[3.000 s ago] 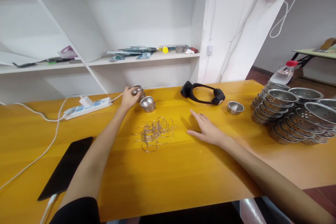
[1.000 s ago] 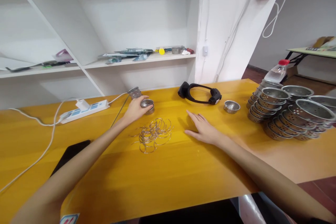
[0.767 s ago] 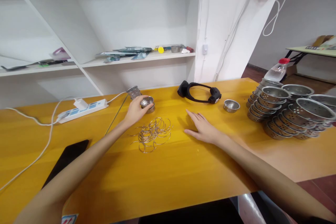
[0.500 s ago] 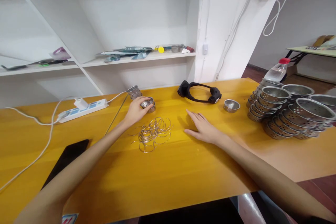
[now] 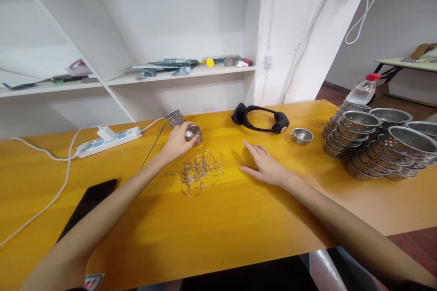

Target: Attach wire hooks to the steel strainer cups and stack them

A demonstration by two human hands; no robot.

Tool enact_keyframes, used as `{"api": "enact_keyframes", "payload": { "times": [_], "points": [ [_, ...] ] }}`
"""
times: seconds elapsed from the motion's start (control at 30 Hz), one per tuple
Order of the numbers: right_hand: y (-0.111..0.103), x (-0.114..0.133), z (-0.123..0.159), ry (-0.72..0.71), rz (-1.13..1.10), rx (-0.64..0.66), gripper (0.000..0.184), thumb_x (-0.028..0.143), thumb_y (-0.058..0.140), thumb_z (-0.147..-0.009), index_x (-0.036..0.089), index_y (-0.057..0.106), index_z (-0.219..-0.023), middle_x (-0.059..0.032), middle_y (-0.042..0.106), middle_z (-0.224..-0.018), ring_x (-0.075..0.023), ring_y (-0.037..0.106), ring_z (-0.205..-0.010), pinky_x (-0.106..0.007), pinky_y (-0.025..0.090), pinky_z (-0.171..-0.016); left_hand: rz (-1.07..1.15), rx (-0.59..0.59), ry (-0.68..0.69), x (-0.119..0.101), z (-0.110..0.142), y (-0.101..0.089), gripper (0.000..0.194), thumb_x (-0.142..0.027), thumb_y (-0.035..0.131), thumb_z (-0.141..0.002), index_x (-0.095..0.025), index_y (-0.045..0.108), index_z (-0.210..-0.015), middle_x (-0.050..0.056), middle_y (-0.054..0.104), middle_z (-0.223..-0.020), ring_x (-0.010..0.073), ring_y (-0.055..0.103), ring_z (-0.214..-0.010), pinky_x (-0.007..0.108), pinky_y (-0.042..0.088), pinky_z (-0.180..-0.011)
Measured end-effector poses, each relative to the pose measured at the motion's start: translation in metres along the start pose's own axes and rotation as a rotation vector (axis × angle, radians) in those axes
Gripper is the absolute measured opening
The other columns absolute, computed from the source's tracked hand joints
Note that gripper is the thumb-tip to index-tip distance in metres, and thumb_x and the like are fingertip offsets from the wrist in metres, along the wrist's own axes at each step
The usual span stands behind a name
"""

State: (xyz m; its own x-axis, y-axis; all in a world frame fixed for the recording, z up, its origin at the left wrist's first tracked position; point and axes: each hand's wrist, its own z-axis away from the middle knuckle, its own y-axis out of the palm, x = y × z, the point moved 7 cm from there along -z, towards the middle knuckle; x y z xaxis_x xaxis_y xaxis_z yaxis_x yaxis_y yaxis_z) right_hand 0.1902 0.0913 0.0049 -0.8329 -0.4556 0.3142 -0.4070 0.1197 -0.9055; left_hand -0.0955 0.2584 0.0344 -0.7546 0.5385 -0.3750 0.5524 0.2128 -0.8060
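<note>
My left hand (image 5: pixel 180 140) is closed round a small perforated metal cup (image 5: pixel 193 132), thumb on its near side and fingers behind. This cup sits on or just above another such cup (image 5: pixel 198 141); whether they touch I cannot tell. Behind the hand is a short stack of the same cups (image 5: pixel 175 118). In front of it lies a loose heap of thin curved metal wires (image 5: pixel 200 170). My right hand (image 5: pixel 264 164) rests over the table to the right of the wires, fingers stretched out, holding nothing. A single perforated cup (image 5: pixel 302 136) stands beyond it.
Tall stacks of perforated cups (image 5: pixel 389 150) stand at the right, with a red-capped bottle (image 5: pixel 363 90) behind. A black headset with a strap (image 5: pixel 261 119) lies at the back. A power strip (image 5: pixel 109 142) with white cables and a black phone-like slab (image 5: pixel 89 204) are at left.
The view has shifted very slightly. The cup in my left hand has tipped a little, showing more of its inside. My right hand has stayed in place.
</note>
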Motion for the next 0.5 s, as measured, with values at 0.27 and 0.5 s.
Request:
{"api": "enact_keyframes", "payload": {
  "times": [0.27,0.5],
  "points": [
    [0.001,0.0,-0.001,0.026,0.007,0.029,0.094,0.06,0.056,-0.103,0.02,0.008,-0.174,-0.0243,0.048,-0.163,-0.0422,0.047,-0.151,-0.068,0.036,-0.126,0.108,0.02,-0.155,0.007,0.012,0.01,0.07,-0.047,0.078,-0.082,-0.023,0.05,-0.142,0.014,0.064,-0.144,0.0346,0.064,-0.132,0.047,0.049,-0.114],
    [0.0,0.0,-0.001,0.026,0.007,0.016,0.094,0.061,0.055,-0.104,0.02,0.008,-0.174,-0.0247,0.052,-0.159,-0.0423,0.049,-0.15,-0.069,0.039,-0.123,0.011,0.009,-0.345,0.056,0.016,-0.018,0.092,-0.037,0.083,-0.074,-0.02,0.038,-0.152,0.02,0.06,-0.148,0.0387,0.062,-0.136,0.05,0.049,-0.114]
  ]
}}
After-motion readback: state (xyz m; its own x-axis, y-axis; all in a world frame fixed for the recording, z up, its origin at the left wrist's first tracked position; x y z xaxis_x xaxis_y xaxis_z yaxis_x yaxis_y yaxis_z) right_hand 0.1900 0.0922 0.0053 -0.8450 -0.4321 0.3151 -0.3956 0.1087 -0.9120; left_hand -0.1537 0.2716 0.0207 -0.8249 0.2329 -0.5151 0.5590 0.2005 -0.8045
